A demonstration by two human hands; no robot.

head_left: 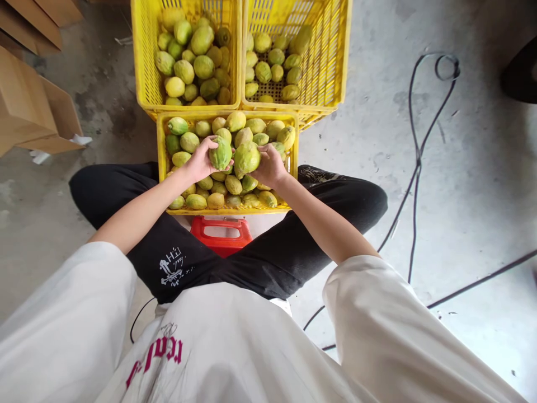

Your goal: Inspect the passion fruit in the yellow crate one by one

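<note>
My left hand [200,161] is closed around a green lemon [220,154], with the fingers at its far side and underneath. My right hand [272,166] grips a larger yellow-green lemon [247,158] from its right side. Both fruits are held up close together, with a narrow gap between them. Under them stands a yellow plastic crate [229,211] between my knees, filled with green and yellow lemons [233,184].
Two more yellow crates, the left one [145,73] and the right one [331,67], stand beyond, both with lemons inside. A red plastic stool [222,243] shows between my legs. Cardboard boxes [29,101] lie left; a black cable [418,157] runs across the floor right.
</note>
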